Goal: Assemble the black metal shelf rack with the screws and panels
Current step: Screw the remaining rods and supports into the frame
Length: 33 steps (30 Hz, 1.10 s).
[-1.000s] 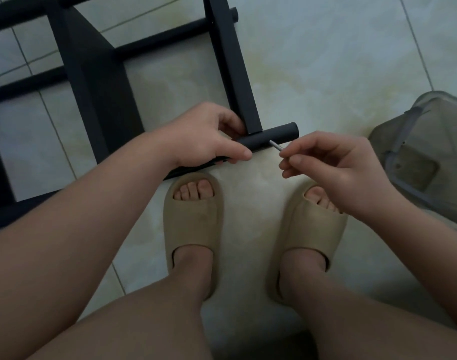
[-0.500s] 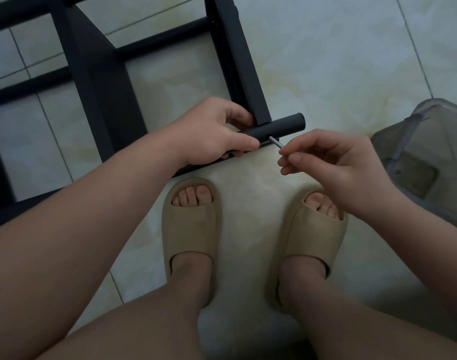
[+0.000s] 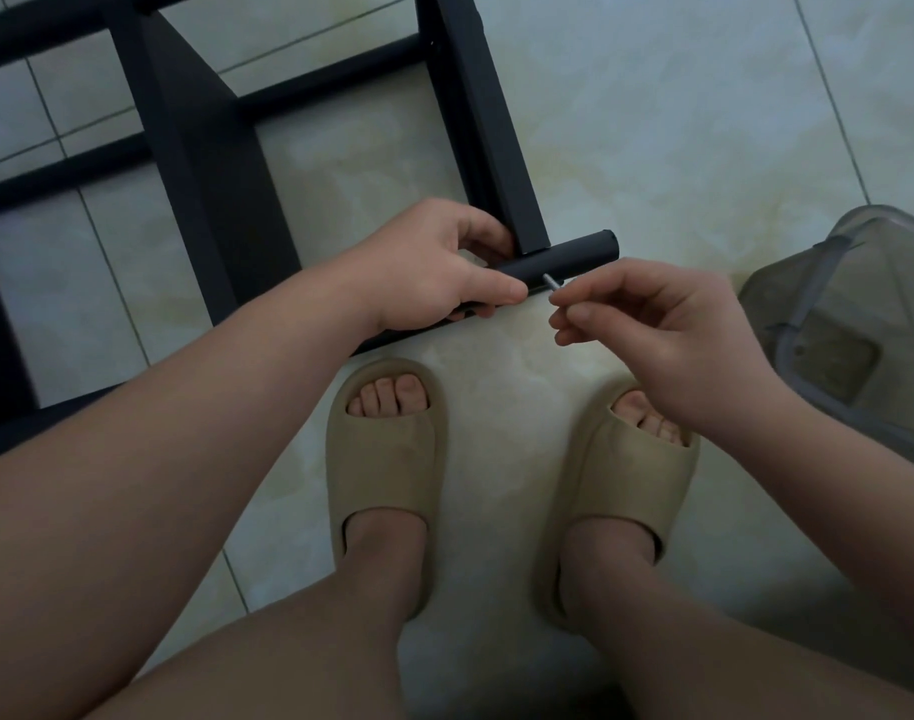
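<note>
The black tube (image 3: pixel 579 252) on the rack (image 3: pixel 210 200) is held in the grip of the left hand (image 3: pixel 434 267). A small screw (image 3: pixel 551 284), touching the tube's side, is pinched in the grip of the right hand (image 3: pixel 652 324).

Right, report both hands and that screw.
Left hand grips the black tube below the upright. Right hand pinches the screw, tip against the tube's side. Nothing between them; grey bin sits off right.
</note>
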Motion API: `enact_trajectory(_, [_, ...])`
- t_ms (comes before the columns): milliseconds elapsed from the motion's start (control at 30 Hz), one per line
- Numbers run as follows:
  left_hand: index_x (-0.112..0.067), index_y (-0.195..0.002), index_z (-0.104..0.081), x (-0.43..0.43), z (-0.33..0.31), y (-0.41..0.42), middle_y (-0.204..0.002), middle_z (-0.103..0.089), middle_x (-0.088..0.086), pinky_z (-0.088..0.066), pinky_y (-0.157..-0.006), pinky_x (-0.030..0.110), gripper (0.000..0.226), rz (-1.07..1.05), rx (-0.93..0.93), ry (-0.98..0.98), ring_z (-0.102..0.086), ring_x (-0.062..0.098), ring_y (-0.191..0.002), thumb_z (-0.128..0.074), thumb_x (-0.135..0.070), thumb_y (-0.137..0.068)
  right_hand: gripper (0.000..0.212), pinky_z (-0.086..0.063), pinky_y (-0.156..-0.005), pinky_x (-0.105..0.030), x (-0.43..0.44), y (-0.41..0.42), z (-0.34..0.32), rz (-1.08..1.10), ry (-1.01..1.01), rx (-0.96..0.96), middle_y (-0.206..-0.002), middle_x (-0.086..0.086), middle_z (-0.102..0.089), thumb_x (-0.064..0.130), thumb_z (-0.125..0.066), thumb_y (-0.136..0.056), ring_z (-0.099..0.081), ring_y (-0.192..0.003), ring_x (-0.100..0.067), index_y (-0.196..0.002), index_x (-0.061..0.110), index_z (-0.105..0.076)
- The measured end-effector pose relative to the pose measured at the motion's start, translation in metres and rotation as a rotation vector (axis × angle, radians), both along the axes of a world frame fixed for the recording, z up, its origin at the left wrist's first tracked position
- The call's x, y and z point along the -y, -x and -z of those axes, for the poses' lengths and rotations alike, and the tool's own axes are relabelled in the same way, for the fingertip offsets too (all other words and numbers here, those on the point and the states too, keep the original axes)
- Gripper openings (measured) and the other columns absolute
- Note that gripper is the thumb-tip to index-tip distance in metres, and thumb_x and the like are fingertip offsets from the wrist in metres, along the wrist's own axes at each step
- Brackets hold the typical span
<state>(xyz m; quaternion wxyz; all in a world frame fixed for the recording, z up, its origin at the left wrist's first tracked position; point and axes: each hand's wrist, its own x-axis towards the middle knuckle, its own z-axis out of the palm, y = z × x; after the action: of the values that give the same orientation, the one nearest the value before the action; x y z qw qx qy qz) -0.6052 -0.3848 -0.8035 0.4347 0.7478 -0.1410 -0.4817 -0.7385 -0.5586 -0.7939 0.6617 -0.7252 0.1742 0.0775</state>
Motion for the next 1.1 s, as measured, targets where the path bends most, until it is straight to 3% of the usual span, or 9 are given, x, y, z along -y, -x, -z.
enact_trajectory(167, [-0.02,-0.103,-0.071,0.0,0.001,0.0,-0.099,-0.072,-0.001,-0.055,-0.069,0.035,0.02,-0.007,-0.019,-0.001,-0.066,0.014,-0.071,-0.077,-0.014,-0.085,0.032,-0.058,-0.078,-0.022,-0.004,-0.006,0.002,0.016,0.025,-0.03,-0.076,0.005,-0.074,-0.01,-0.062,-0.094,-0.073,-0.075,-0.013,-0.089,0.02,-0.073])
enact_trajectory(367, [-0.02,-0.101,-0.071,0.0,0.001,-0.001,-0.108,-0.071,0.007,-0.053,-0.067,0.032,0.02,-0.017,-0.041,0.011,-0.065,0.013,-0.07,-0.076,-0.011,-0.085,0.031,-0.058,-0.076,-0.023,-0.011,-0.012,0.005,0.059,0.029,-0.049,-0.074,0.003,-0.074,-0.01,-0.063,-0.093,-0.074,-0.074,-0.017,-0.088,0.02,-0.072])
enact_trajectory(600, [-0.017,-0.109,-0.07,-0.004,0.002,-0.004,-0.113,-0.07,0.018,-0.054,-0.073,0.034,0.022,0.015,-0.074,0.008,-0.066,0.015,-0.076,-0.072,-0.011,-0.088,0.021,-0.061,-0.072,-0.03,-0.018,-0.006,0.005,0.206,-0.072,-0.081,-0.071,-0.006,-0.074,-0.01,-0.065,-0.092,-0.073,-0.068,-0.021,-0.084,0.009,-0.062])
enact_trajectory(933, [-0.014,-0.117,-0.069,-0.006,0.003,-0.006,-0.117,-0.07,0.013,-0.05,-0.075,0.037,0.026,0.018,-0.135,0.028,-0.065,0.013,-0.076,-0.067,-0.007,-0.091,0.021,-0.06,-0.067,-0.027,-0.026,-0.007,0.003,0.326,-0.184,-0.149,-0.068,-0.006,-0.073,-0.01,-0.063,-0.093,-0.071,-0.062,-0.02,-0.08,0.006,-0.06])
enact_trajectory(1100, [-0.018,-0.113,-0.07,-0.006,0.004,-0.007,-0.116,-0.07,0.012,-0.05,-0.074,0.037,0.024,0.02,-0.14,0.029,-0.065,0.014,-0.074,-0.066,-0.008,-0.092,0.025,-0.061,-0.073,-0.033,-0.026,-0.007,0.005,0.217,0.039,-0.087,-0.071,-0.004,-0.072,-0.009,-0.066,-0.091,-0.073,-0.068,-0.02,-0.079,0.012,-0.061])
